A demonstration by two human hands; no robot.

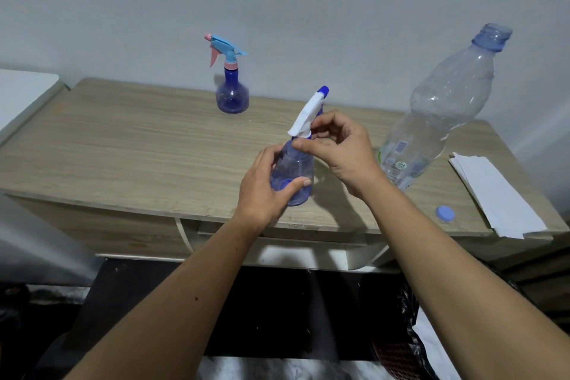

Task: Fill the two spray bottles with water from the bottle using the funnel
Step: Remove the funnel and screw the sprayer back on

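A clear blue spray bottle [295,168] with a white trigger head [309,114] stands near the table's front edge. My left hand [265,191] wraps around its body. My right hand [339,145] pinches the collar just under the white head. A second blue spray bottle [232,95] with a light blue and pink head stands at the back of the table, apart from both hands. The big clear water bottle [438,108] stands uncapped to the right, with only a little water low down. Its blue cap [445,213] lies by the front edge. No funnel is in view.
The wooden table [123,145] stands against a pale wall. A stack of white paper [496,194] lies at the right end. A white surface [21,92] adjoins the table on the left. Dark floor and bags lie below.
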